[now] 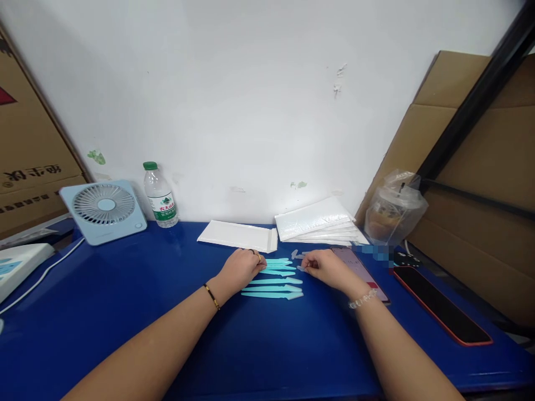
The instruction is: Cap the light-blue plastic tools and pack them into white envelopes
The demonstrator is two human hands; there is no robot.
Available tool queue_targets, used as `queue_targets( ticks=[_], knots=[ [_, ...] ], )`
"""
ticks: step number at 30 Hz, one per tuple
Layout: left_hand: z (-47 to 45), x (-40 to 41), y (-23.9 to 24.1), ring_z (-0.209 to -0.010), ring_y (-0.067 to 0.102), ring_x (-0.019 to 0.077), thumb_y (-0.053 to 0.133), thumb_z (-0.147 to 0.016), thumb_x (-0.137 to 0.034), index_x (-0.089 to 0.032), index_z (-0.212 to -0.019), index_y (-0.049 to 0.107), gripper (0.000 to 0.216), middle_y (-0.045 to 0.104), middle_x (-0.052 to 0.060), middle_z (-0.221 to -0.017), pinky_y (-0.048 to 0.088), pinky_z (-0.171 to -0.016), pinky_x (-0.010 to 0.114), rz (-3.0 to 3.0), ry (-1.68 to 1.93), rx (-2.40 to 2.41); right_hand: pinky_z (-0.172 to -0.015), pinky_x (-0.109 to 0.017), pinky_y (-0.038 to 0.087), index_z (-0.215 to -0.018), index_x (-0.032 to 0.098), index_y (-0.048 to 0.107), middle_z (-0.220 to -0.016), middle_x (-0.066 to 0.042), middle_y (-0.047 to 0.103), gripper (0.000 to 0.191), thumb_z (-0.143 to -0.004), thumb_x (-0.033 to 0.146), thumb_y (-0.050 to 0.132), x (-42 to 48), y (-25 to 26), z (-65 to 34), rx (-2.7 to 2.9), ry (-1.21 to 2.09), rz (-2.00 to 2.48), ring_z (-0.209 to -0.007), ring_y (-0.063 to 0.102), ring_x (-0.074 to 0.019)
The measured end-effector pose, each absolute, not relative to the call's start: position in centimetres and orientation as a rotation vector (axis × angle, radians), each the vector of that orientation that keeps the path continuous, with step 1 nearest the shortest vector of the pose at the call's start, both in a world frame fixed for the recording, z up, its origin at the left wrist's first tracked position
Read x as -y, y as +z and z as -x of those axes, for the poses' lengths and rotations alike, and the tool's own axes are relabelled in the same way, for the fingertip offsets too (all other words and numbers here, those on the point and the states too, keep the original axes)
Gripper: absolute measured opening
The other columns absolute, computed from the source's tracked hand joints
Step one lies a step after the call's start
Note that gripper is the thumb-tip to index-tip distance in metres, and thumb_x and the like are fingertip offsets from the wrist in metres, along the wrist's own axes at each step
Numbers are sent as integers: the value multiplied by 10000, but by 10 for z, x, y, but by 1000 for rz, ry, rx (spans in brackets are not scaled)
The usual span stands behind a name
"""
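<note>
Several turquoise eyebrow razors [273, 288] lie side by side on the blue table, blades toward the right. At the handle ends of the upper ones is my left hand [241, 269], its fingers closed on an eyebrow razor [276, 266]. My right hand [329, 268] is just right of the blades, thumb and fingers pinched on a small clear blade cap [300, 269]. More clear caps [294, 254] lie just beyond these fingertips. The left fingers partly cover the upper handles.
Behind my hands lie a white padded envelope [236, 234] and a stack of envelopes [315, 220]. A phone [361, 273] and a red-edged phone [443, 306] are at right, near a bagged drink cup [395, 209]. A fan [104, 206] and a water bottle [161, 195] stand left.
</note>
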State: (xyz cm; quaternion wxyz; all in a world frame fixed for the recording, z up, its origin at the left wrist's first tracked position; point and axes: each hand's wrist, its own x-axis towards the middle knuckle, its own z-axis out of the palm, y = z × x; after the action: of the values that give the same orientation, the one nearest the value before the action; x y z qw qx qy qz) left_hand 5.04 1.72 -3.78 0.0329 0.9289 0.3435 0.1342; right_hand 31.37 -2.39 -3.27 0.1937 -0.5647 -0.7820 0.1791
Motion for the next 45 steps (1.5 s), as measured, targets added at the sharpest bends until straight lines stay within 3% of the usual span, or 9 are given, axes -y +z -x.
queue_targets(
  ticks=[5,27,32,35,37,40,45],
  knots=[
    [-51,-17,-38,-653,562,142,434,-885,-225,-182,-683,607,270,627,12,-695,354,-623,241,-2883,411,-1061,-593,-226,423,-776,187,675,-733,-11,660,153,-763,174,523,23,-34,-311,2174,556,1548,-650,585,-135],
    [-53,-20,-44,-739,590,155,402,-908,-282,-186,-738,637,305,634,33,-729,392,-709,262,-2903,437,-1085,-644,-233,448,-800,178,696,-790,-27,682,163,-746,161,543,23,-36,-292,2128,587,1491,-702,610,-143],
    [-54,-18,-43,-811,587,168,446,-892,-289,-207,-852,657,231,656,30,-837,402,-747,277,-2868,467,-1108,-671,-235,456,-822,187,702,-832,-28,695,170,-764,202,543,21,-36,-290,2123,560,1442,-729,623,-147],
    [-52,-16,-40,-937,561,188,514,-861,-324,-231,-998,628,201,642,30,-994,398,-790,295,-2821,592,-1150,-719,-256,457,-862,184,696,-868,-39,702,199,-782,239,523,19,-29,-314,1954,372,1600,-784,628,-168],
    [-50,-15,-37,-952,557,187,558,-835,-361,-233,-994,626,215,636,23,-1020,392,-795,297,-2812,583,-1112,-703,-267,450,-834,177,697,-813,-45,703,196,-775,244,522,17,-25,-333,1844,240,1759,-756,626,-179],
    [-49,-15,-35,-888,583,177,595,-805,-403,-229,-930,656,222,661,8,-947,387,-778,292,-2839,450,-1009,-660,-269,438,-772,171,704,-742,-51,695,163,-739,245,562,16,-22,-348,1842,207,1931,-705,619,-186],
    [-49,-17,-37,-780,608,155,526,-858,-333,-218,-836,686,199,681,14,-818,386,-734,271,-2896,371,-940,-683,-251,442,-886,182,707,-852,-57,699,232,-690,139,591,18,-24,-336,1984,241,1952,-747,623,-175]
  ],
)
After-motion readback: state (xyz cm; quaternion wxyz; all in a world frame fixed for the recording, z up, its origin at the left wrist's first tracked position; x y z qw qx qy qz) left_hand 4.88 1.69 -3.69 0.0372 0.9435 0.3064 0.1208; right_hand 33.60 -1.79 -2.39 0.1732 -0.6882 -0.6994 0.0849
